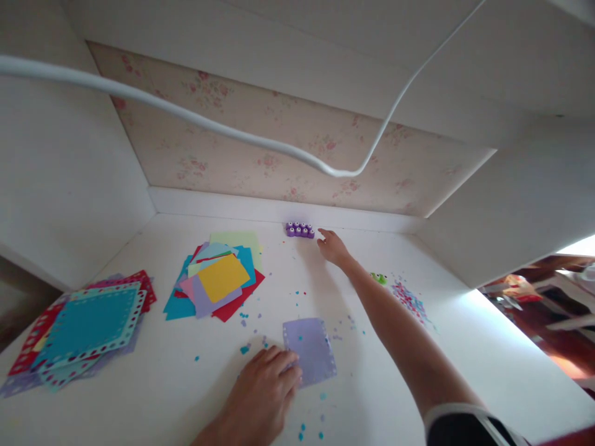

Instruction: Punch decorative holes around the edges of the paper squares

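A light purple sheet of paper lies on the white tabletop, small holes punched along its edges. My left hand is at its left edge, with fingers bent together over the paper; the thumb is hidden. Far ahead, my right hand reaches just right of a tight cluster of small purple craft punches with eye-like tops. Its fingers are partly spread, a small gap separates them from the punches, and nothing shows in them. Beside the right forearm, partly hidden, are green eye-topped punches.
Plain coloured paper sheets are piled left of centre. Farther left lies a stack of sheets with punched borders. Pink and blue paper bits are heaped at right, with scattered bits around. A white cable crosses overhead; side panels enclose the tabletop.
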Motion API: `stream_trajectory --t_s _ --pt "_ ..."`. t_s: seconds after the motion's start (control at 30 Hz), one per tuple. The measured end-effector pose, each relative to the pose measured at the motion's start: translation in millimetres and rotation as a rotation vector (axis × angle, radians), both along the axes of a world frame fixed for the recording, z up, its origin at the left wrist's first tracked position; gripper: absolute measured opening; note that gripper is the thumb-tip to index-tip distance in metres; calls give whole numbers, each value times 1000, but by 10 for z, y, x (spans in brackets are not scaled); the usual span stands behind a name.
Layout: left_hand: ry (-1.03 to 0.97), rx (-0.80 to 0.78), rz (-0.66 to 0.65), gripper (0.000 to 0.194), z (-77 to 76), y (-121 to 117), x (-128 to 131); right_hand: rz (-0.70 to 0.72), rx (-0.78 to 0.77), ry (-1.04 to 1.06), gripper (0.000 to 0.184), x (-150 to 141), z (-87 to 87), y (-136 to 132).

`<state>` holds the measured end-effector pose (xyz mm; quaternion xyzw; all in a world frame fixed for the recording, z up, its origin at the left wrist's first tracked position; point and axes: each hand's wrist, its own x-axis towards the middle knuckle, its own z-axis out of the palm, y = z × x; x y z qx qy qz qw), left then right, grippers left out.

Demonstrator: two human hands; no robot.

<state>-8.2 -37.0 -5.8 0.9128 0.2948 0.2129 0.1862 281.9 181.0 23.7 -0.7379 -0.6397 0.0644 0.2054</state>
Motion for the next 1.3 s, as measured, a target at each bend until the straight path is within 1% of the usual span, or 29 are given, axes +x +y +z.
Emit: stream_trajectory --t_s 0.1,0.2,0.37,0.47,0.53,0.6,0.67,0.77,0.83,0.87,0.9,0.97,1.03,1.07,1.17,1.23,1.3 --pt "8 -4 -4 22 -31 9 2 32 -29 -8 37 -91 -56 173" --pt "23 -15 -7 21 -53 13 12 28 -60 -12 35 -155 -92 226" --pt "21 15 8 22 -56 13 36 -51 -62 11 31 -220 -83 177" --pt "34 12 18 24 -29 9 48 -77 -32 52 21 -247 -35 111" --pt "62 5 24 28 -9 1 51 -80 2 98 20 -276 10 36" --pt "96 -5 41 32 5 -17 52 -69 34 164 23 -333 61 -97" --pt "122 -15 63 37 20 -42 55 -20 45 247 28 -432 106 -314" --pt "107 -17 66 43 60 -73 68 138 5 368 32 -658 134 -786" --pt "39 -17 64 39 104 -70 74 279 -42 442 29 -832 112 -1131" --pt "-4 -23 73 33 130 -57 71 393 -63 527 29 -916 91 -1287" --pt "-50 -29 97 27 155 -36 61 461 -67 564 29 -993 64 -1423" --pt "-128 -37 176 20 190 26 20 547 -47 546 30 -1120 8 -1622" --pt "-192 -17 280 15 190 99 -46 590 -23 465 33 -1201 -31 -1731" --pt "-211 -15 327 15 172 134 -83 611 -16 428 35 -1222 -40 -1762" --pt "-200 -2 413 38 66 209 -175 654 17 337 48 -1209 -38 -1827" --pt "-153 16 437 49 -12 237 -202 623 83 259 53 -1146 -48 -1873" --pt "-99 29 434 51 -56 257 -202 549 148 178 46 -1057 -95 -1924"
